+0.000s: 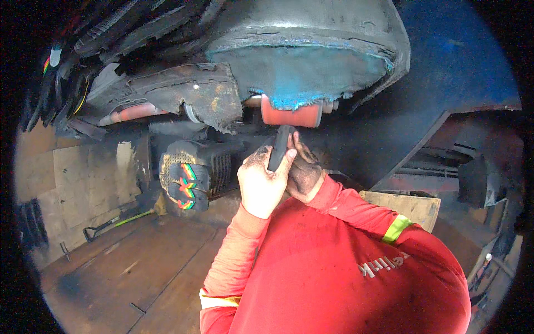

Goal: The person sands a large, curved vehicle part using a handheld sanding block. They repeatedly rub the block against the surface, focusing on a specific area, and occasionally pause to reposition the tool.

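Observation:
Both my hands are closed on a thick black slab, which looks like a sandal sole seen edge-on. My left hand grips its near side with the thumb along it. My right hand, smudged dark, presses against its other side with the fingers pointing up. The slab's upper end is right at the underside of a red-orange sanding roller; whether they touch I cannot tell. A ragged, dust-covered blue cloth flap hangs from the grey hood above the roller.
A second reddish roller sits at the left under a torn grey cover. Below it, a crate holds black sandals with red, yellow and green straps. A green-handled tool lies by the cardboard-lined wall. A wooden board is at the right.

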A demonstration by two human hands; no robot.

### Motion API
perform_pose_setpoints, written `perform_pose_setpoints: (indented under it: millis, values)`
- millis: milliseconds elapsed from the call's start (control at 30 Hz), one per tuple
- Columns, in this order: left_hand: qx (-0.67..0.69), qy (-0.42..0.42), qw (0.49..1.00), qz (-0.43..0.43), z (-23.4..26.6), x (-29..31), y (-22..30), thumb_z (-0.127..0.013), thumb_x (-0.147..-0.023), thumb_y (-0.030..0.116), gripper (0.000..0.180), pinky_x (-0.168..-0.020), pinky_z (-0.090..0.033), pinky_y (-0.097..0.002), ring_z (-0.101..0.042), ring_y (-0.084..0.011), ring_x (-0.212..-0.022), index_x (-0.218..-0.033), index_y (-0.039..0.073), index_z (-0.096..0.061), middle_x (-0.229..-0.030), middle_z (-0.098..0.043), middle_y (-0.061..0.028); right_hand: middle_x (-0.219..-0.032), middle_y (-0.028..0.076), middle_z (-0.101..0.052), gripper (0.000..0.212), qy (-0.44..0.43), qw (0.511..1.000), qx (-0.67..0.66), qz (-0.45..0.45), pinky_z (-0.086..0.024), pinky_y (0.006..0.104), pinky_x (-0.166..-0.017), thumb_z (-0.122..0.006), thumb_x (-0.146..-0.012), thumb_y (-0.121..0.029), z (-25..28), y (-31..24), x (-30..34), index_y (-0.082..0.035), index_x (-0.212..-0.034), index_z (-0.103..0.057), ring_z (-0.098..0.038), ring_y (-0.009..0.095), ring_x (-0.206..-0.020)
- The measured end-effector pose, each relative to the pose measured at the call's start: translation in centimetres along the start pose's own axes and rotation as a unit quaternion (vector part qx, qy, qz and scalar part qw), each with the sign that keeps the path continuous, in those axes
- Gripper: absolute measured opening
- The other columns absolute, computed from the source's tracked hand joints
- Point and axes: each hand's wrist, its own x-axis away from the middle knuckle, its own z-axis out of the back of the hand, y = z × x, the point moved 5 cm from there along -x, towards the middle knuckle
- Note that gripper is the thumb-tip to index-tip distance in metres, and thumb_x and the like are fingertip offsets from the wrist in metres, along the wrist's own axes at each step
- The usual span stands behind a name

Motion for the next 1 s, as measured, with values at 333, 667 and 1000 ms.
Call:
perform_pose_setpoints:
  millis: [333, 667, 1000]
  values:
    - [-0.005, -0.06, 0.993, 0.106, -4.0, -2.4, -3.4, -0.071, -0.087, 0.042, 0.037, -0.062, -0.053, -0.0441, -0.068, -0.0397, -0.072, -0.089, 0.006, -0.073, -0.074, -0.067, -0.0218, -0.15, 0.027, -0.038, 0.066, -0.096, 0.952, -0.229, -0.181, -0.038, 0.0601, -0.108, -0.062, -0.086, -0.037, 0.1, 2.8, 0.2, -0.009, -0.144, -0.046, -0.027, 0.05, -0.142]
    - [0.113, -0.035, 0.991, 0.068, 0.0, 2.1, -1.8, -0.078, -0.084, 0.019, 0.028, -0.085, -0.053, -0.0341, -0.071, -0.0285, -0.098, -0.105, 0.002, -0.072, -0.104, -0.072, -0.0193, -0.147, 0.034, -0.036, 0.06, 0.119, 0.987, 0.077, 0.08, -0.033, 0.0544, -0.114, -0.066, -0.082, -0.011, 2.3, -2.5, 0.2, 0.004, -0.137, -0.046, -0.03, 0.05, -0.141]
    - [0.663, 0.036, 0.725, 0.181, 15.5, 2.1, -5.1, -0.023, -0.095, 0.075, 0.093, -0.106, -0.042, -0.0418, -0.057, -0.0281, -0.118, -0.132, -0.004, -0.055, -0.128, -0.06, -0.0161, -0.147, 0.016, -0.046, 0.083, -0.08, 0.801, -0.57, -0.164, -0.031, 0.0382, -0.115, -0.081, -0.081, -0.015, 4.3, -7.3, 2.6, 0.004, -0.147, -0.035, -0.042, 0.028, -0.137]
